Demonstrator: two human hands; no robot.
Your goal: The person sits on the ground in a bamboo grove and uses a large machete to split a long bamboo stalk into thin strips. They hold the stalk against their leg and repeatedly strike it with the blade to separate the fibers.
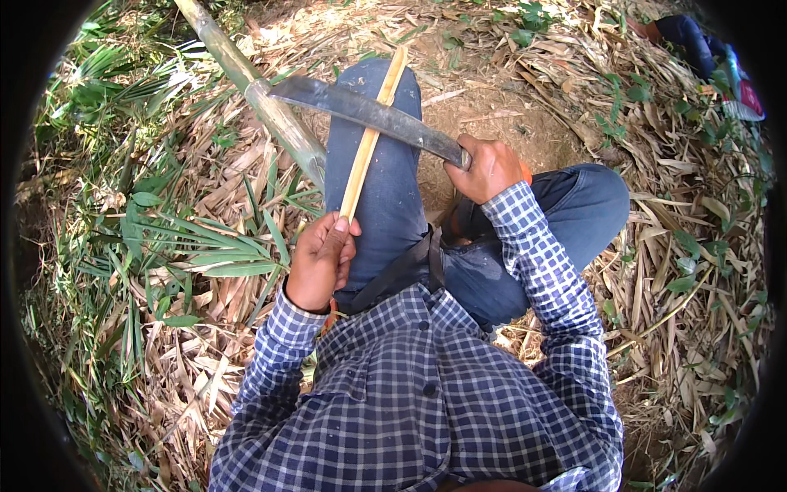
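My left hand [325, 255] pinches the near end of a pale yellow split bamboo strip [361, 168], which slants up and away over my raised left knee. In my right hand [489, 170] is the handle of a machete, mostly hidden by the closed fingers. The long dark machete blade [385, 120], curved at its tip, reaches leftward across the knee and crosses over the strip. Its edge appears to lie against the strip, though how deep it bites I cannot tell.
A thick greenish bamboo pole [279, 119] lies on the left, running to beside my knee. Green leaves [221, 254] and dry bamboo leaf litter [689, 328] cover the ground. At the far right edge are a dark blue sleeve or trouser leg [687, 43] and colourful cloth.
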